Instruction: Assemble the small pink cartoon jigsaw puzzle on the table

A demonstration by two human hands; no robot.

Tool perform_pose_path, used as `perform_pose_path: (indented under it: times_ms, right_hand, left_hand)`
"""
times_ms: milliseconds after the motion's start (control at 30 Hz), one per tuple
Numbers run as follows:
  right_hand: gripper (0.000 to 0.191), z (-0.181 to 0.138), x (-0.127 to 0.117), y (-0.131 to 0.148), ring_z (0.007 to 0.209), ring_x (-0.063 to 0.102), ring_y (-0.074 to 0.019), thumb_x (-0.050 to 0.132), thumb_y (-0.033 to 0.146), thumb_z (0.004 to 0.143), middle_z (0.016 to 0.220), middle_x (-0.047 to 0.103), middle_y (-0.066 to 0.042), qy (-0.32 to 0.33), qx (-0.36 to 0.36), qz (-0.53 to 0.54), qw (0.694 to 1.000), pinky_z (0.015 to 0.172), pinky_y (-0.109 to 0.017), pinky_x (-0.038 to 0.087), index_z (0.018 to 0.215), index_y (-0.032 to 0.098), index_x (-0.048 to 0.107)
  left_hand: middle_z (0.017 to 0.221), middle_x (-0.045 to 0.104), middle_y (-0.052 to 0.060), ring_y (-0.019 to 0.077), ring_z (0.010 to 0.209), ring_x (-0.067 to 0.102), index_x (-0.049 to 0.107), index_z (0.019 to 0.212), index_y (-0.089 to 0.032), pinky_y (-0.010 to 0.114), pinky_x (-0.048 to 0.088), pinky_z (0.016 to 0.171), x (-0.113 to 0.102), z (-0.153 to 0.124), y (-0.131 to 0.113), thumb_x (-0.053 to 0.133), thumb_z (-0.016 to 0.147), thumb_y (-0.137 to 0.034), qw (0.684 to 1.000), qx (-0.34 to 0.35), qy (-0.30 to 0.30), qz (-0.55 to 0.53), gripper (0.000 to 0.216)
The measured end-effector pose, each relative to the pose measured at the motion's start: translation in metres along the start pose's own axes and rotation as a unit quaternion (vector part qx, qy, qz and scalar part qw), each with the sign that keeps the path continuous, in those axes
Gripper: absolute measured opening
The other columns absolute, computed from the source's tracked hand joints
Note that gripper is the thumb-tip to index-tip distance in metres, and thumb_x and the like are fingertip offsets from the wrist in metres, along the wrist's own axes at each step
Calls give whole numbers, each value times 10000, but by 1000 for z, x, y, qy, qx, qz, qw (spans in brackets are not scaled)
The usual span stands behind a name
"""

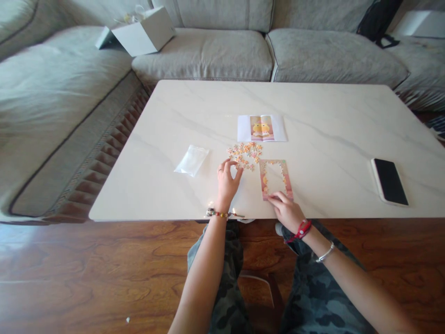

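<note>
On a glossy white, grey-veined tabletop (330,148), a flat, rectangular pink-and-peach jigsaw border (263,178), with a knobbly inner edge, points its long axis nearly from twelve to six o'clock. The right hand (289,212) has its fingers touching the border's six o'clock side; their grip cannot be told. At the border's ten o'clock lie small, knobbed peach-and-white jigsaw pieces (247,147). The left hand (228,182), thumb and fingers curved, narrowly parted, reaches their seven o'clock edge; whether it holds one is unclear.

On my feed I can read no text, label, brand or number anywhere; the printed sheet (262,128) just above the frame's centre shows too small for any lettering.
</note>
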State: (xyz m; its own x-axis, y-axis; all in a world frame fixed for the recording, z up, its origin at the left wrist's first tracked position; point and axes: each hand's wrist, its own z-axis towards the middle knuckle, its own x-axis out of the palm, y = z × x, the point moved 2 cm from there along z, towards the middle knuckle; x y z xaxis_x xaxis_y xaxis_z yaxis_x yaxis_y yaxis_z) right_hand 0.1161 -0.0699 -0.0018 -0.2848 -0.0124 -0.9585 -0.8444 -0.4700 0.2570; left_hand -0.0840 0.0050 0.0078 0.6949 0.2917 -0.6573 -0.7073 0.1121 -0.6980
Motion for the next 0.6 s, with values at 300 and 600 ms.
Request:
perform_pose_path:
  times_ms: [300, 600]
  right_hand:
    - [278, 2, 3, -8, 876, 583, -166, 392, 135, 829, 942, 600, -74, -120, 28, 135, 983, 811, -306, 481, 1012, 196, 591]
    - [193, 10, -2, -19, 804, 589, -155, 444, 220, 839, 879, 621, -61, -106, 46, 132, 984, 771, -281, 480, 881, 191, 630]
  left_hand:
    - [1394, 202, 125, 326, 1286, 145, 399, 1190, -265, 515, 324, 922, 32, -24, -39, 661, 664, -350, 960, 120, 236, 84, 593]
    - [1399, 174, 156, 337, 1296, 115, 358, 1227, -252, 514, 317, 924, 35, -24, -35, 658, 628, -474, 954, 112, 263, 85, 706]
